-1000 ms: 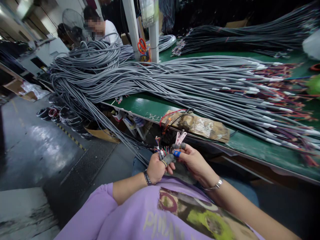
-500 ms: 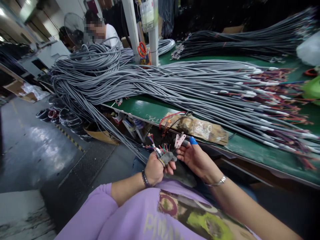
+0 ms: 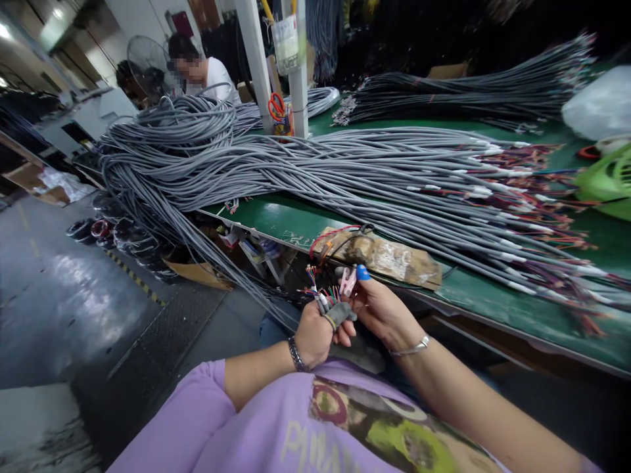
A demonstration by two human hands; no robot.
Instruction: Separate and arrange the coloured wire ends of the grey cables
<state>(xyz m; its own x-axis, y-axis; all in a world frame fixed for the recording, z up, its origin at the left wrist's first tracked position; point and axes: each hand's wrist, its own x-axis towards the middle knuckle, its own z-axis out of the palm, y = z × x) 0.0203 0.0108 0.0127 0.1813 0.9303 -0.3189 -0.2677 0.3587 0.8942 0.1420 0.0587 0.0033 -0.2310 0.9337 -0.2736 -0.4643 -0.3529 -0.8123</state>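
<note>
My left hand (image 3: 315, 332) is closed in a fist around the end of a grey cable, a grey finger cot on its thumb. Thin coloured wires (image 3: 323, 292) fan out above the fist. My right hand (image 3: 379, 309) is right beside it, fingers curled around a small pink cutter (image 3: 348, 281), with a blue finger cot (image 3: 363, 272) on one fingertip. Both hands hover in front of the green bench edge, above my lap.
A big heap of grey cables (image 3: 305, 164) with stripped coloured ends (image 3: 542, 197) covers the green bench (image 3: 493, 295). A taped brown pad (image 3: 394, 257) lies at the bench edge. Orange scissors (image 3: 277, 105) hang on a white post. Another person (image 3: 202, 66) sits far left.
The right hand drew away from the left half a second ago and has since come back closer. The view has tilted slightly; the left fist keeps its hold.
</note>
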